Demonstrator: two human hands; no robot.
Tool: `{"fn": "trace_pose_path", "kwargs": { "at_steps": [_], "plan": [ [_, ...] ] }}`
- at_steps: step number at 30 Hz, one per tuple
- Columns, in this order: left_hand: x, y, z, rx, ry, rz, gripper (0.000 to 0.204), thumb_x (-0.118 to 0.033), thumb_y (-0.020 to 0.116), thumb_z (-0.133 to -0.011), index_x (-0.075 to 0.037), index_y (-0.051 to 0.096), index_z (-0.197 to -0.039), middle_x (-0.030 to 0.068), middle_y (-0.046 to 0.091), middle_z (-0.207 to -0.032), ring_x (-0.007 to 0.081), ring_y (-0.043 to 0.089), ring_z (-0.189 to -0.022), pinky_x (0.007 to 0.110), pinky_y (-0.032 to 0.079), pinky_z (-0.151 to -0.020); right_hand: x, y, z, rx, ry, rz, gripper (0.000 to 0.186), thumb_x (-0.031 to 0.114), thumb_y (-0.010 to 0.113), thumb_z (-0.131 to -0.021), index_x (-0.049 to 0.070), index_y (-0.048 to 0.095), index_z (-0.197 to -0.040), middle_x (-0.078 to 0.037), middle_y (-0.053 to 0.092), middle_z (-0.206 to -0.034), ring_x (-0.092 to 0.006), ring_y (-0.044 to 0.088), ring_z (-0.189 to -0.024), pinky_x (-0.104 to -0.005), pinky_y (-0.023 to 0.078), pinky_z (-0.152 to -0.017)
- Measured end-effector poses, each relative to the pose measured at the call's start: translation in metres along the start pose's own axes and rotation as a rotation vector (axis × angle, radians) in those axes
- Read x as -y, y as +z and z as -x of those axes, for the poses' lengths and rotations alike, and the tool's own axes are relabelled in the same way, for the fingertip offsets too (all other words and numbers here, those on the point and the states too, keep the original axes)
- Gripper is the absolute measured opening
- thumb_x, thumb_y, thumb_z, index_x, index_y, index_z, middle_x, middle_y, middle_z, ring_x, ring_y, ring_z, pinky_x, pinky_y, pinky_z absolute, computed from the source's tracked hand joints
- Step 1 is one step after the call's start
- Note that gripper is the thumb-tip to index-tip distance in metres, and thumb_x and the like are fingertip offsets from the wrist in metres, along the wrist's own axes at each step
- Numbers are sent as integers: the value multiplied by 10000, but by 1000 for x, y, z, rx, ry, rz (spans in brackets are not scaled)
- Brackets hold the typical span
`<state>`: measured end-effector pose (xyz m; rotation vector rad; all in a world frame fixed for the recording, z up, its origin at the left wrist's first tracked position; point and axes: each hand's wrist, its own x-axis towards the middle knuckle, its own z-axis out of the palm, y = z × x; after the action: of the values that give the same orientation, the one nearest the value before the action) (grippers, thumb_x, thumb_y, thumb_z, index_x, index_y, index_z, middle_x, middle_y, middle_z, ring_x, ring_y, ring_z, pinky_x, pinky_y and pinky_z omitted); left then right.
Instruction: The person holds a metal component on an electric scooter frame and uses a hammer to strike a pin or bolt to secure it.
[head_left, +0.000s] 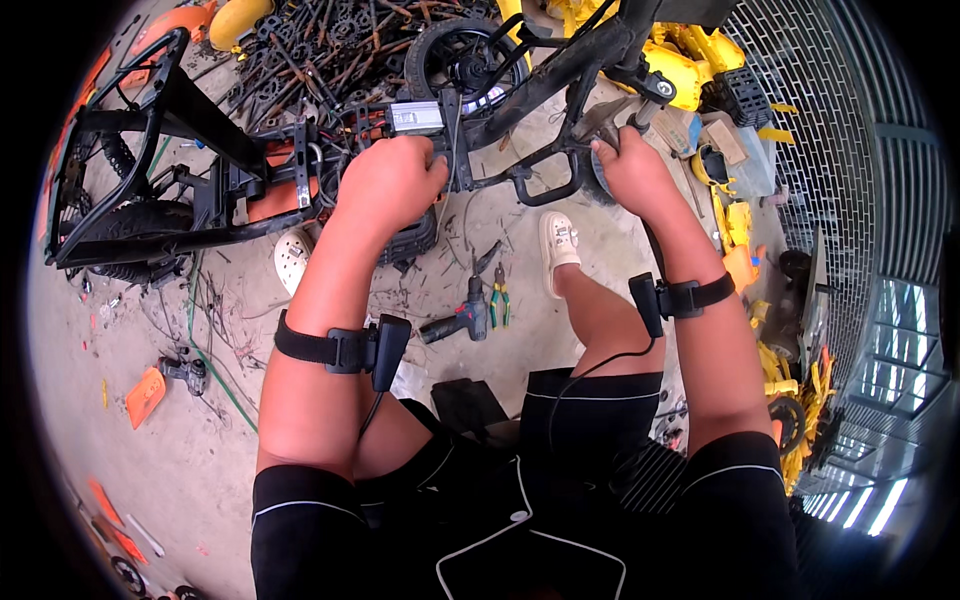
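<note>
My left hand (pixel 395 185) is closed over the middle of a black scooter-like frame (pixel 200 230), beside a silver box (pixel 416 117) and cables; what its fingers hold is hidden. My right hand (pixel 635 175) is closed on a grey metal tool (pixel 608 122), held by the frame's right end, near a black bracket (pixel 545 182). Between my feet a cordless drill (pixel 460 318) and green-and-yellow pliers (pixel 500 300) lie on the concrete floor (pixel 150 350).
A tangled pile of rusty metal parts (pixel 310 55) and a wheel (pixel 425 75) stand behind the frame. Yellow panels (pixel 690 60) and boxes (pixel 720 145) line the right, beside a brick-patterned wall (pixel 820 180). An orange piece (pixel 143 400) lies at left.
</note>
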<state>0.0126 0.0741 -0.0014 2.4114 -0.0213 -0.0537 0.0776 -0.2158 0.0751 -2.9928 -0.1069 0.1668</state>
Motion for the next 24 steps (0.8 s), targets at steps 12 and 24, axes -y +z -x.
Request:
{"fn": "trace_pose_path", "kwargs": {
  "at_steps": [12, 24],
  "plan": [
    [-14, 6, 3, 45, -12, -9, 357, -328, 643, -908, 13, 677, -807, 228, 675, -766, 436, 662, -781, 505, 523, -710, -10, 22, 9, -105, 80, -5, 398, 323, 589, -995, -68, 558, -1058, -343, 675, -983, -516, 645, -977, -553, 512, -861],
    [-5, 1, 1, 20, -11, -11, 362, -336, 647, -910, 8, 676, -804, 224, 679, -770, 435, 659, -784, 506, 519, -702, 1, -32, 5, -173, 49, -144, 471, 403, 603, -980, -48, 599, -1116, -348, 658, -1062, -504, 636, -1042, -526, 499, -900]
  ]
}}
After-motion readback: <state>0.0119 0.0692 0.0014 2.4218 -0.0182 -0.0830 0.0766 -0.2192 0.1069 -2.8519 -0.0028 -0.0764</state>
